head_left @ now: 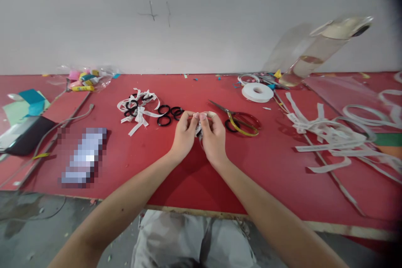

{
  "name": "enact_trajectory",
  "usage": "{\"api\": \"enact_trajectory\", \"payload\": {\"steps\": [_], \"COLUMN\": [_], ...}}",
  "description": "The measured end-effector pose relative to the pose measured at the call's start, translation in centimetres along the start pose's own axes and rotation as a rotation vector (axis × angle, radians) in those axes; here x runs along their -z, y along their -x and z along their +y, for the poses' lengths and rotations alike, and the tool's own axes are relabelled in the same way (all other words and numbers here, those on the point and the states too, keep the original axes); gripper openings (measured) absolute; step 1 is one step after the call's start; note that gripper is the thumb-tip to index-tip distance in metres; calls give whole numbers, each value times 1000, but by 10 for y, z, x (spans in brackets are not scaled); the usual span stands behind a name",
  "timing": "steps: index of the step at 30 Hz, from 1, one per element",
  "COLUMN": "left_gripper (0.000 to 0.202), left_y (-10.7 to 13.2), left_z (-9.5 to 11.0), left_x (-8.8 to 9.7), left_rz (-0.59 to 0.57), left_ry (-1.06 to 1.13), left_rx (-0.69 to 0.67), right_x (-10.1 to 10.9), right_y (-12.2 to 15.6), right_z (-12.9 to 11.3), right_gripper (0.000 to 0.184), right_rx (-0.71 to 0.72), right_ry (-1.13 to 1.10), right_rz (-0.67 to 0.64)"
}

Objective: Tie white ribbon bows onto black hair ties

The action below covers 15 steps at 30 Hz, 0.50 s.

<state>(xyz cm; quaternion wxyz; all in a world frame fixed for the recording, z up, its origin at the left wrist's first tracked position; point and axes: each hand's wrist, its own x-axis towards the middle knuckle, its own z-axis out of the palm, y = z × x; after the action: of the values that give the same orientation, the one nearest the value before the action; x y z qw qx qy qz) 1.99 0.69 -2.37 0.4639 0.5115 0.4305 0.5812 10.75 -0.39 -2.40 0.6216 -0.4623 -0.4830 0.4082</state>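
Close together over the middle of the red table (pixel 201 184), my left hand (pixel 184 133) and my right hand (pixel 214 135) pinch one small piece of white ribbon (pixel 198 128) between thumbs and fingers. Something dark, perhaps a black hair tie, shows beneath it; the fingers hide most of the piece. Several black hair ties (pixel 164 120) lie just left of my left hand. Farther left is a pile of hair ties with white ribbon bows (pixel 140 118). Scissors with yellowish handles (pixel 241 123) rest right of my right hand, by another black hair tie (pixel 230 125).
A white ribbon roll (pixel 248 92) and a tilted-looking clear bottle (pixel 306 65) stand towards the wall. Cut white ribbons (pixel 329 132) spread at right. On the left are a blurred-out phone (pixel 84 155), a cable (pixel 59 123), a black case (pixel 29 136) and a bag of colourful items (pixel 86 79).
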Motion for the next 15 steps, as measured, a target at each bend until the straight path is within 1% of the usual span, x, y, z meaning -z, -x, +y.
{"api": "enact_trajectory", "payload": {"steps": [2,4,8,15], "left_gripper": [28,28,29,25], "left_y": [-1,-2,0,10], "left_z": [-1,-3,-5,-3], "left_x": [0,0,-1,-4], "left_rz": [-15,-13,23,73], "left_ry": [13,16,-34,-91], "left_rx": [40,47,-4,-61], "right_x": [0,1,1,-1], "right_y": [-1,-2,-3,2], "right_z": [2,5,7,3], "right_gripper": [29,30,30,29], "right_rx": [-34,-35,28,50], "right_ry": [-7,27,142,123], "right_rz": [19,31,70,99]}}
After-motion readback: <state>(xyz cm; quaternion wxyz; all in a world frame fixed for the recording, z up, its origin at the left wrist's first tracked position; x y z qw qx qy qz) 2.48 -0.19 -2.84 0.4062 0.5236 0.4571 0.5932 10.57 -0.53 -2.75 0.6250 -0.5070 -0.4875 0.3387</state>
